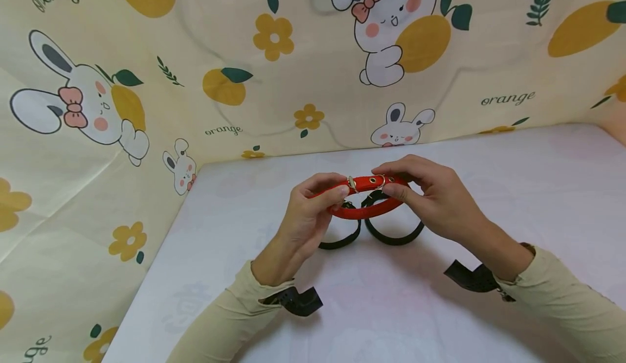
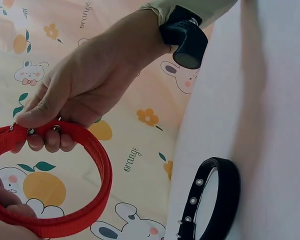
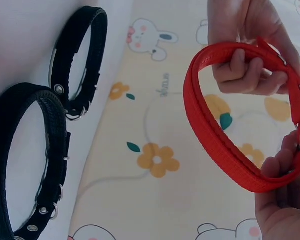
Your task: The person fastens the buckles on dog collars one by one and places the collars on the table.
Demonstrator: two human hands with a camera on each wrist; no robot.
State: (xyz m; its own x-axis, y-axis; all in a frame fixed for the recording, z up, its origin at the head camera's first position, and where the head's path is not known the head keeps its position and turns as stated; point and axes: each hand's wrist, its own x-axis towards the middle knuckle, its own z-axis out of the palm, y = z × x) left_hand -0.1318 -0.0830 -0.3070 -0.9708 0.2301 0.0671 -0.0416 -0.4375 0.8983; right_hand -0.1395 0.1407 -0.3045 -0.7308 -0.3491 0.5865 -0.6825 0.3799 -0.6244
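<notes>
Cartoon rabbit-and-orange cloth (image 1: 146, 135) behind and to the left, pale tabletop (image 1: 489, 189) below. Red collar (image 1: 364, 197) held up off the surface near the middle of the head view, buckled into a loop, metal buckle and eyelets along the top strap. Left hand (image 1: 305, 219) at nine o'clock of the loop, thumb and fingers curled round the strap and pinching it just beside the buckle. Right hand (image 1: 430, 200) at three o'clock, fingertips (image 1: 398, 192) clamped on the eyeleted strap end, thumb on top. Two black collars on the table just beyond and below the red one: left black collar (image 1: 342, 238) at seven o'clock of it, right black collar (image 1: 393, 232) at five o'clock, both standing on edge, close together. Likely trouble: strap end slipping out of the pinch at the buckle, since the grip sits on a narrow, smooth band; loop then springing open or dropping. Second risk: lowered hands brushing the upright black collars and tipping them flat.
</notes>
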